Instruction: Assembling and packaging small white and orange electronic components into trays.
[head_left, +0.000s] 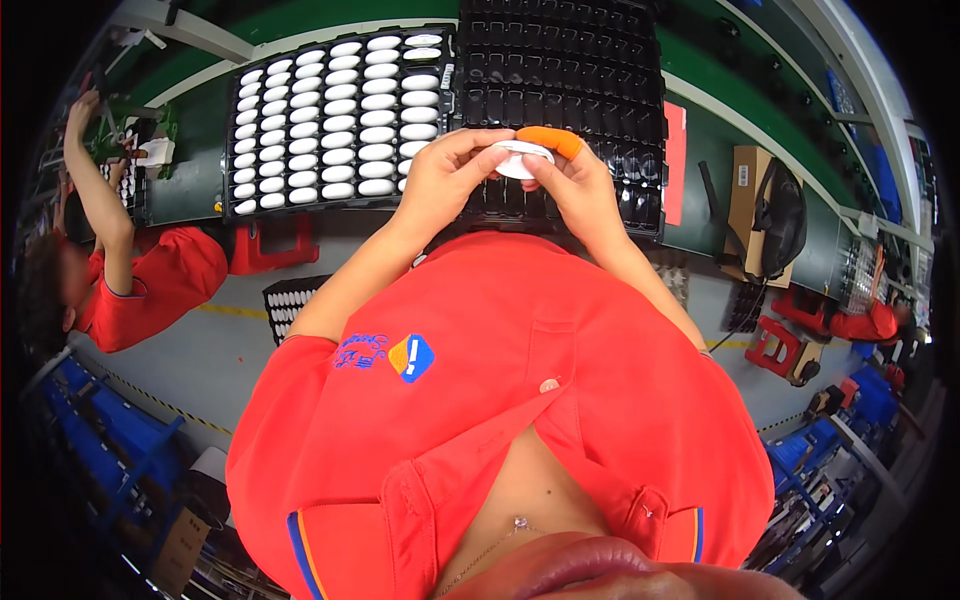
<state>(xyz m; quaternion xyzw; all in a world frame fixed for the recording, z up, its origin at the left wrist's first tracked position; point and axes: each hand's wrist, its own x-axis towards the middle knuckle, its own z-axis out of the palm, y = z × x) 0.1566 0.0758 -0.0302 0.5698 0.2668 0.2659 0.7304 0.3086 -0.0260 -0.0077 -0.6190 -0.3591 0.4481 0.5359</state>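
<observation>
Between both hands, over the near part of the black trays, is a small white oval plastic piece [517, 165]. My left hand [446, 175] pinches its left side with thumb and forefinger. On the right side, the thumb of my right hand [582, 190] presses against the piece. An orange finger cot [550, 139] covers the right forefinger, which curls behind it. To the left lies a black tray [449, 75] filled with rows of similar white oval pieces [340, 123]. Straight ahead, another black tray [560, 75] shows dark, bare pockets.
A pink-red sheet [675, 165] lies right of the dark tray. Farther right are a cardboard box [745, 200] and a black bag [781, 220]. A co-worker in red [160, 285] sits at the left, near a red stool [270, 248]. Another tray of white pieces [290, 303] stands below the bench.
</observation>
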